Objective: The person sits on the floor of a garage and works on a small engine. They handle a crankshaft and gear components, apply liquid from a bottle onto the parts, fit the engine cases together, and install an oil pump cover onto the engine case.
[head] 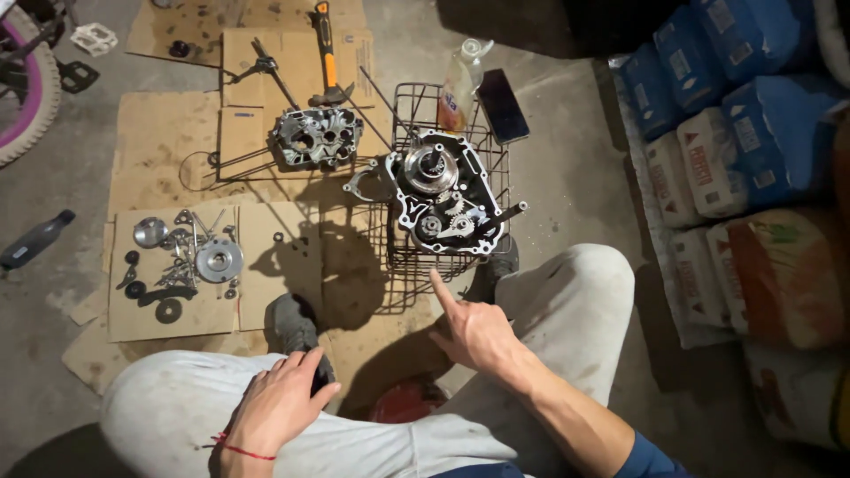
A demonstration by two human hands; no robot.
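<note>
1 engine case (pixel 440 196) – flat on basket (pixel 403 106) | right hand (pixel 474 332) – finger points at it, holding nothing | left hand (pixel 279 403) – open on knee

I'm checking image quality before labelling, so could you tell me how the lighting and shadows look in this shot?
Head view: hard light from near the camera, casting a dark shadow across the cardboard; glare on the engine case in the wire basket; corners fall dark; right hand and left hand sharp.

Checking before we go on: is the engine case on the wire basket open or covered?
Open. The engine case lies on the wire basket with no cover, its gears and clutch exposed. The right hand points at it.
</note>
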